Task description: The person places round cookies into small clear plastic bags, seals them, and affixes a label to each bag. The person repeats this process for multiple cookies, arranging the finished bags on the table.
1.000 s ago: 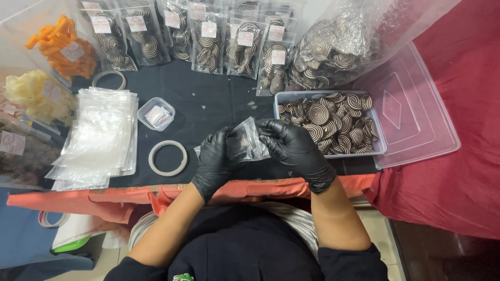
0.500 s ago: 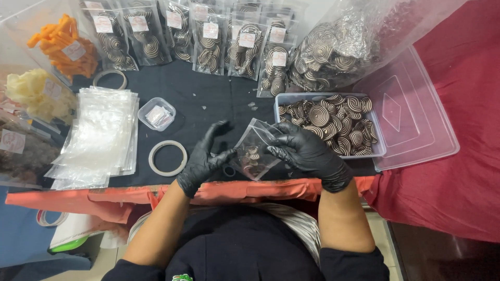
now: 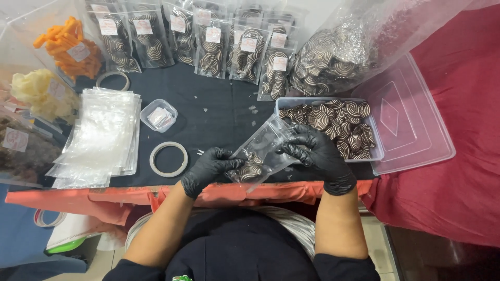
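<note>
- You are holding a clear pouch [image 3: 263, 151] between both hands, just above the near edge of the table [image 3: 219, 112]; a few spiral biscuits are lying at its lower end.
- Your left hand [image 3: 211, 167] is pinching the bottom corner, your right hand [image 3: 312, 151] is closing on the open top, probably so the mouth is facing the tub.
- The tub of spiral biscuits [image 3: 338, 125] is standing just beside your right hand.
- A tape ring [image 3: 169, 158] and a stack of empty pouches [image 3: 101, 138] are lying to your left, well apart; nothing is blocking the way.
</note>
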